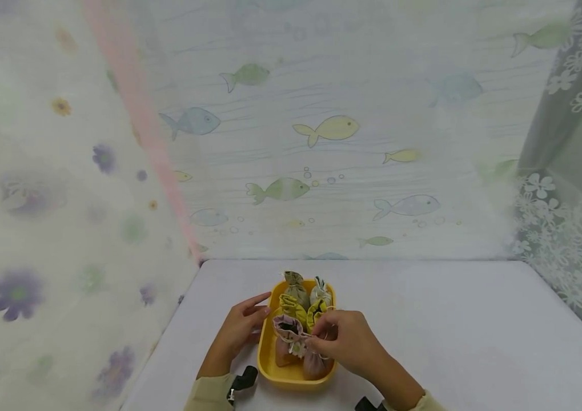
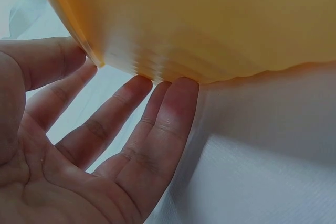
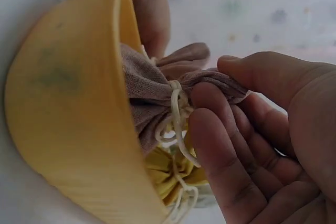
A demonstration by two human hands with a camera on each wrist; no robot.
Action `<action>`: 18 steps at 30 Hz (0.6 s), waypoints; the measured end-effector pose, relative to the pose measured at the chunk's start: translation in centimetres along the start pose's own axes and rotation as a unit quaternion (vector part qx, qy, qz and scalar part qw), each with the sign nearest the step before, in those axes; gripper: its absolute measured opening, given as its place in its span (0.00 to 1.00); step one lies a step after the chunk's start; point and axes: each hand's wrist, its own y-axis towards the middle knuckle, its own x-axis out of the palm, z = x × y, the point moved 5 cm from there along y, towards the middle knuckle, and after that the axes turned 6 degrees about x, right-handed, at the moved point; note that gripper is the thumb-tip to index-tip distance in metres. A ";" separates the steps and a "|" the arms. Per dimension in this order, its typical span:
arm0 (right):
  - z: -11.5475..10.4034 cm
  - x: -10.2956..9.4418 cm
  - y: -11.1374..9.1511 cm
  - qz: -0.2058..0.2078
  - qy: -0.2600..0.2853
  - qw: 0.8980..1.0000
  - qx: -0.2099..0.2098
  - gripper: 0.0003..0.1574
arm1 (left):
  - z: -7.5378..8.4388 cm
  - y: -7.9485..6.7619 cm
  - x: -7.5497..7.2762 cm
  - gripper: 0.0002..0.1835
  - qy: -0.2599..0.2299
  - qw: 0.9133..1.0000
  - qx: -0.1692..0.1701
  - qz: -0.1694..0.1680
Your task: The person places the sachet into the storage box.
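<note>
A yellow plastic basket (image 1: pixel 291 385) holds several small drawstring cloth pouches. My left hand (image 1: pixel 236 331) is at its left side, and in the left wrist view the extended fingertips (image 2: pixel 178 95) rest against the basket's outer wall. At the basket's near right, my right hand (image 1: pixel 349 342) pinches the gathered top of a mauve pouch (image 3: pixel 147 80). A cream drawstring (image 3: pixel 176 108) is tied round this pouch's neck, just below the fingers. Another mauve pouch (image 1: pixel 285 328) sits to its left, its ruffled mouth facing up. Two yellow pouches (image 1: pixel 292 308) lie just behind.
Farther back in the basket stand an olive-brown pouch (image 1: pixel 296 290) and a whitish patterned pouch (image 1: pixel 321 295). A white-covered table (image 1: pixel 434 337) lies beneath. Behind it hangs a fish-print curtain (image 1: pixel 342 171), with a flower-print sheet (image 1: pixel 64 228) at the left.
</note>
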 end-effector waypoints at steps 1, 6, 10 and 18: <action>0.1 0.1 0.1 -0.006 -0.003 1.000 0.002 0.09 | 0.0 0.1 0.1 0.30 0.000 1.000 0.001 -0.001; 0.7 0.1 0.3 -0.026 -0.008 1.000 0.011 0.10 | 0.1 0.1 0.3 0.29 0.001 1.000 -0.001 -0.003; 0.6 -0.7 0.1 -0.030 -0.022 0.999 0.004 0.09 | 0.5 0.1 0.6 0.29 0.027 1.000 0.007 -0.003; 1.3 -5.1 0.0 0.034 -0.138 0.990 0.002 0.12 | 3.3 -0.4 0.5 0.23 0.220 0.972 0.087 0.017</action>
